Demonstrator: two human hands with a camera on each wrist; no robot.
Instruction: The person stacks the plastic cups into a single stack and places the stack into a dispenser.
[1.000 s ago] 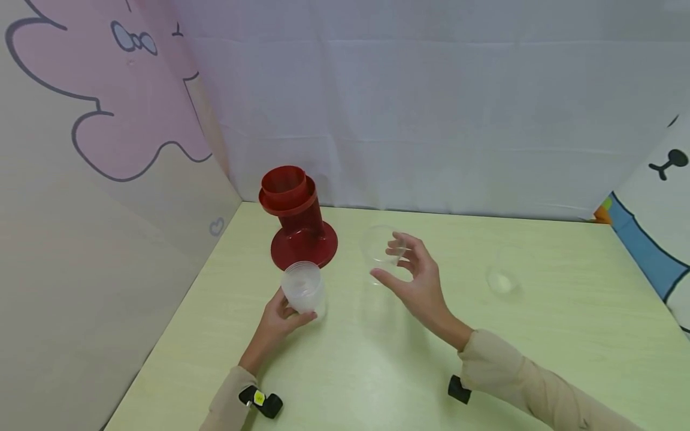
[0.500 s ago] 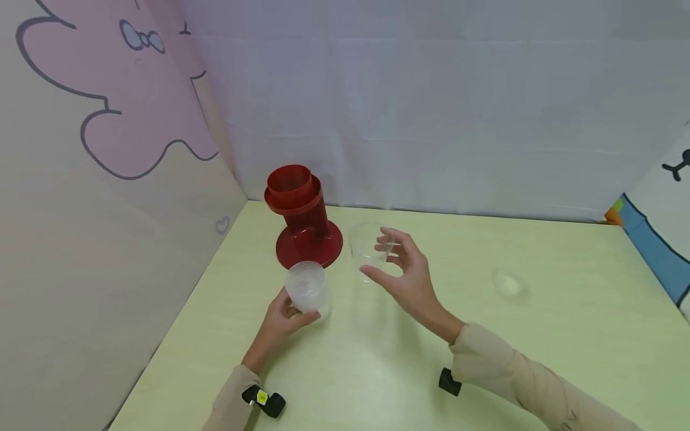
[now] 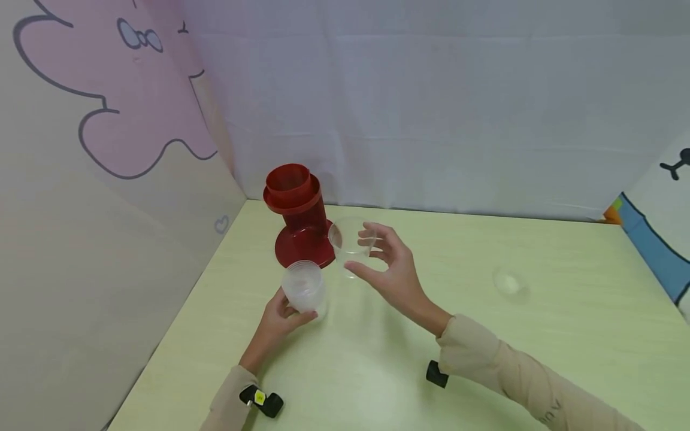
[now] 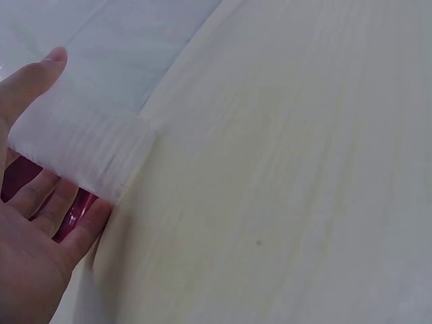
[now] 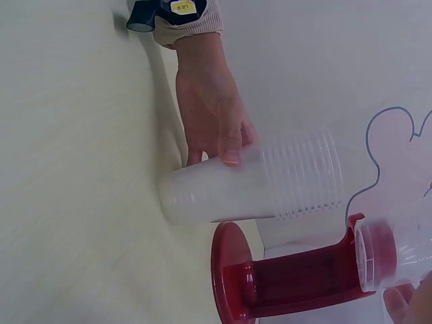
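Note:
My left hand (image 3: 279, 322) grips a stack of nested clear plastic cups (image 3: 303, 286), mouths up, low over the table; its ribbed rims show in the right wrist view (image 5: 300, 175). My right hand (image 3: 396, 269) holds a single clear plastic cup (image 3: 350, 245) between thumb and fingers, off the table and to the right of the stack. Just behind both stands a red cup-shaped holder (image 3: 299, 221) on a round base. From the head view, the single cup overlaps the right edge of that base. In the left wrist view, the left hand's fingers (image 4: 84, 233) are spread along the stack.
A small clear plastic piece (image 3: 509, 282), its shape hard to make out, lies on the pale table (image 3: 566, 335) at the right. A white cloth wall (image 3: 431, 120) closes off the back, and a wall with a pink cartoon (image 3: 135, 102) borders the left.
My right hand has moved left with the single cup, bringing it closer to the stack and the red holder. The left hand and its stack have stayed nearly in place.

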